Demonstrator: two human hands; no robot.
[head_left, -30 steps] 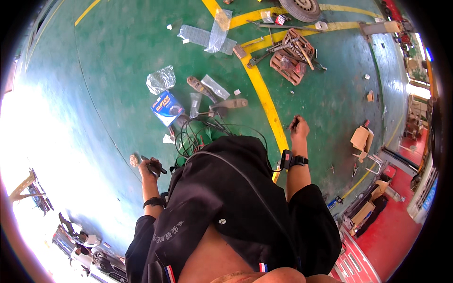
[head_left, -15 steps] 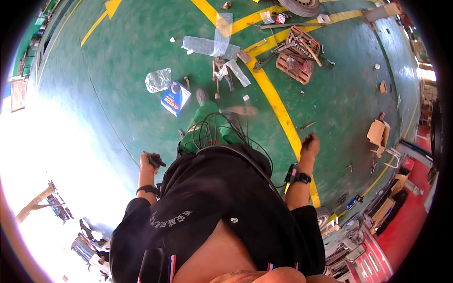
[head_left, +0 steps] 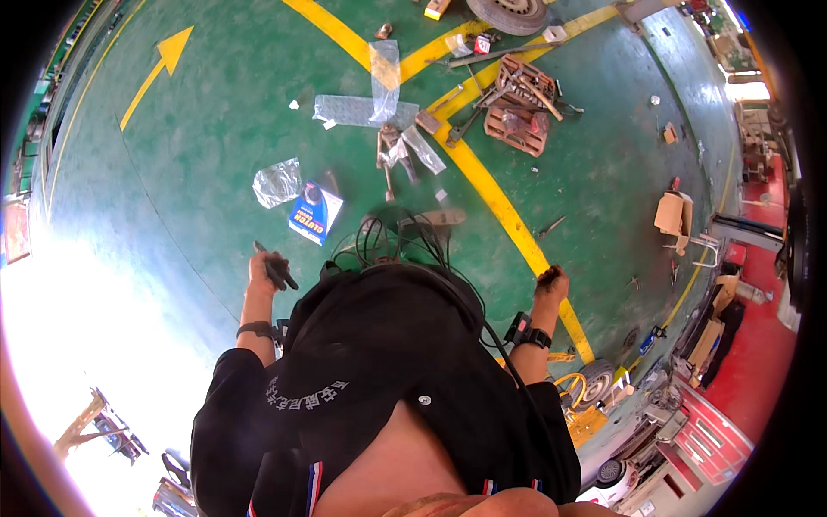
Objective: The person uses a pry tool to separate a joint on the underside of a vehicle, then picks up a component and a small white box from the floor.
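My left hand (head_left: 272, 269) hangs beside my left hip, its thumb and blackened fingers spread apart with nothing visible in them. On the other side my right hand (head_left: 552, 283) hangs over the green floor, near the yellow line. Its dirty fingers curl inward, and no object shows in them. Neither hand touches anything on the floor. Ahead of the left hand lie a blue and white cardboard box (head_left: 315, 213) and a clear plastic bag (head_left: 276, 183). A bundle of black cables (head_left: 396, 237) hangs at my waist, partly covering my legs and shoe.
Metal parts with plastic wrap (head_left: 392, 159) lie ahead, beside a bubble-wrap sheet (head_left: 353, 110). Brown crates (head_left: 515, 129) hold tools and parts beyond the yellow line (head_left: 491, 189). A wheel (head_left: 508, 13) lies farther off. To the right are pliers (head_left: 551, 227) and an open carton (head_left: 672, 214).
The floor items have shifted down and left in view, and I am nearer the blue and white box. My left fingers have spread more; my right hand has swung slightly lower.
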